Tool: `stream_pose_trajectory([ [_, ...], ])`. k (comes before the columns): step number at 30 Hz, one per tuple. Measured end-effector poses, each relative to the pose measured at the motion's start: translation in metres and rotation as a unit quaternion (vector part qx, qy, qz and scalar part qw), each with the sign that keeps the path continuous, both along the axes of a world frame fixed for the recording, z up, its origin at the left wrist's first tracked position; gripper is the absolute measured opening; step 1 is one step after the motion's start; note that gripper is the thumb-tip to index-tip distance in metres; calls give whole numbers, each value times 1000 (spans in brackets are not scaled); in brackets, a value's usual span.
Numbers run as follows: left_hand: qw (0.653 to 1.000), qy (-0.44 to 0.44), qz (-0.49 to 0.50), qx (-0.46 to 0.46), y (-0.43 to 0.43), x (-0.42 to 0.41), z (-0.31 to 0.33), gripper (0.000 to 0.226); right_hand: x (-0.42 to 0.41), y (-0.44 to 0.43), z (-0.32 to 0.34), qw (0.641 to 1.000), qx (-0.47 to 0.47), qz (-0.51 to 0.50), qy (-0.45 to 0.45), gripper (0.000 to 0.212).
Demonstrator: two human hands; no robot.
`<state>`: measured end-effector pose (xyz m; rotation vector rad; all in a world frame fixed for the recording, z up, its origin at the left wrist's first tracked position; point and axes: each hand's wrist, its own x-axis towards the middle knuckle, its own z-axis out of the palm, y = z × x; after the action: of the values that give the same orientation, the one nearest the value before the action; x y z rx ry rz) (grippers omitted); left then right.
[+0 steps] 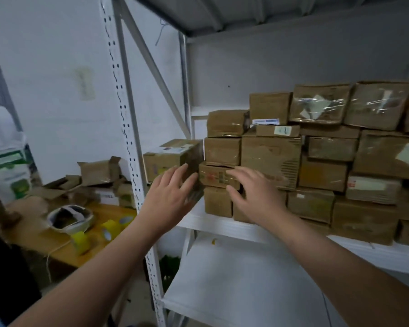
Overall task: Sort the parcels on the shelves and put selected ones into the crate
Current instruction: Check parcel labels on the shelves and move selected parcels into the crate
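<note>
Brown cardboard parcels are stacked in several rows on a white shelf (222,226). At the stack's left end a flat parcel with red print (214,177) sticks out slightly. A larger taped parcel (169,159) stands alone at the shelf's left end. My left hand (171,197) is spread with straight fingers in front of that larger parcel, holding nothing. My right hand (253,193) hovers with loosely bent fingers before the red-printed parcel, its thumb pointing left. Whether either hand touches a parcel is unclear. No crate is in view.
A white perforated upright (128,138) rises left of my hands. Behind it a wooden table (64,241) carries yellow tape rolls (110,228), a bowl-like dish (69,219) and torn cardboard (99,169). A bare lower shelf (234,279) lies beneath.
</note>
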<state>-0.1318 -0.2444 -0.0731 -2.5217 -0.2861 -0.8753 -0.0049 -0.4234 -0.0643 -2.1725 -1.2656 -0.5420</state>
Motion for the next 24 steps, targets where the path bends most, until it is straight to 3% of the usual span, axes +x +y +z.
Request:
stream_pose_trajectory([
  [8,998,9,64,15,112,44,-17,101,41,89,-8,993,47,56,97,42],
  [14,995,54,77,36,179,86,-30,124,52,161,-31,964,63,72,249,42],
  [17,996,55,46,46,211,103,-28,131,55,193,-39,944,103,54,309,41],
  [24,992,8,-80,97,260,115,-35,118,50,246,-52,898,171,-33,405,46],
])
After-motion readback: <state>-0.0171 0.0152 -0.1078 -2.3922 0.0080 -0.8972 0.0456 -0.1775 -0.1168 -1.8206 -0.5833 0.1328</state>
